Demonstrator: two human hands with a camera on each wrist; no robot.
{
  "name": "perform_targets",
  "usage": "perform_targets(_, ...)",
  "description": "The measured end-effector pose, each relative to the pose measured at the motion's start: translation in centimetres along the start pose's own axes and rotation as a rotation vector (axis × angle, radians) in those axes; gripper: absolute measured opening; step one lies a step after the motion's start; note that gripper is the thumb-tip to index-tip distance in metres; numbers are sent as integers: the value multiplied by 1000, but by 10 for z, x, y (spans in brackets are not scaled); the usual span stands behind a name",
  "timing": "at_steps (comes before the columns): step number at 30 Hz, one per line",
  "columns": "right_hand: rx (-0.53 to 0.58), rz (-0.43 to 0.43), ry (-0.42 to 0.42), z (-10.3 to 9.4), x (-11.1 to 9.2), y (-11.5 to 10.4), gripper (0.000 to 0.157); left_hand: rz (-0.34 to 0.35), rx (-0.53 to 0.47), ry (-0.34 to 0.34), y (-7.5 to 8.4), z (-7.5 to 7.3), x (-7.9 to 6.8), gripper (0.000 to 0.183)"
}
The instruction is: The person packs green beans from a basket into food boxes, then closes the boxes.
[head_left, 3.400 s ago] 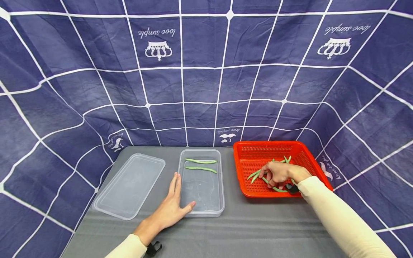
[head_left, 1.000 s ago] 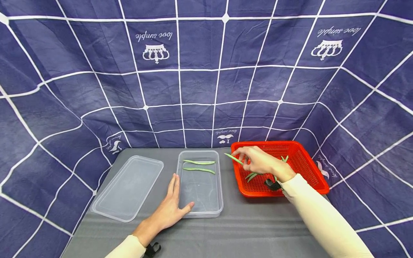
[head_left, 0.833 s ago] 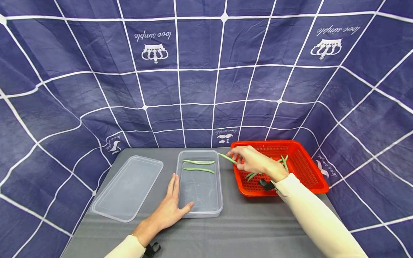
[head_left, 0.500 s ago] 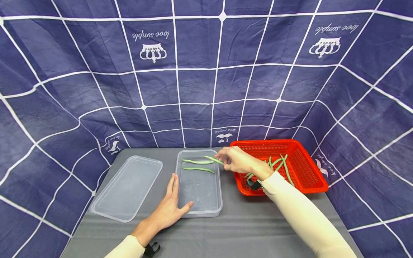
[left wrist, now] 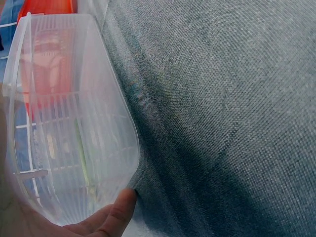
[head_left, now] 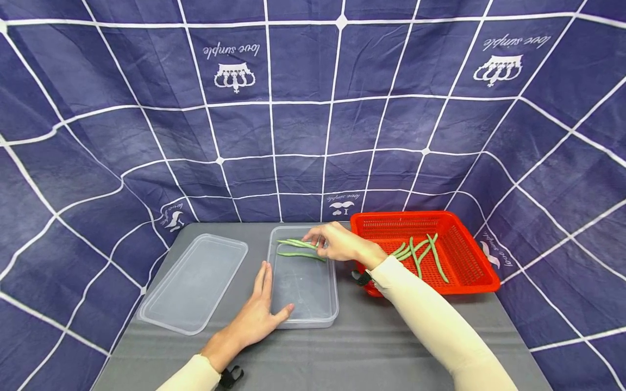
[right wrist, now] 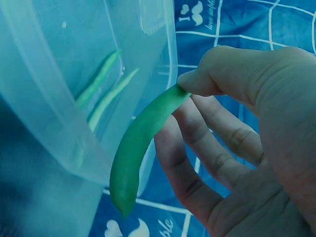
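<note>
My right hand is over the far part of a clear plastic container, pinching a green bean between thumb and fingertips. In the right wrist view the bean hangs curved and tilted, outside end pointing down. Two more green beans lie crosswise inside the container, near its far end. My left hand rests against the container's left side, fingers straight and thumb spread along the near corner. Through the translucent wall, the left wrist view shows a bean inside.
A red perforated basket stands to the right, with several green beans in it; my right forearm crosses its near left corner. A flat translucent lid lies left on the grey cloth. A blue gridded curtain surrounds the table.
My right hand reached into the basket, lifted a green bean out and carried it left over the container beside the two beans there. The left hand has stayed in place.
</note>
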State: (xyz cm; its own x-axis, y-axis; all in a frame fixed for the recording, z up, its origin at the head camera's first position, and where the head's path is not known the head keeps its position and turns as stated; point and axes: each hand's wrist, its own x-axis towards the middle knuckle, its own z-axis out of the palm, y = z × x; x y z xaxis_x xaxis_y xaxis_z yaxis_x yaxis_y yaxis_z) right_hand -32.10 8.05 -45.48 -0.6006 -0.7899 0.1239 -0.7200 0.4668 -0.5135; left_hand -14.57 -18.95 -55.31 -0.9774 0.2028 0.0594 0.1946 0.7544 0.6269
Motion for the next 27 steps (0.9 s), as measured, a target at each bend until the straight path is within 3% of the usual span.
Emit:
perform_targets(9,17,6,-23,18,29,0,47,-10,-22,-4,0,-2,-1,123)
perform_targets(18,-5,58,-51,31,40,6,46,-36,-19,-36,0,0,1,125)
perform_targets(27,26,80,-81,44,49,12,48,-10,-9,-2,0,-1,1,124)
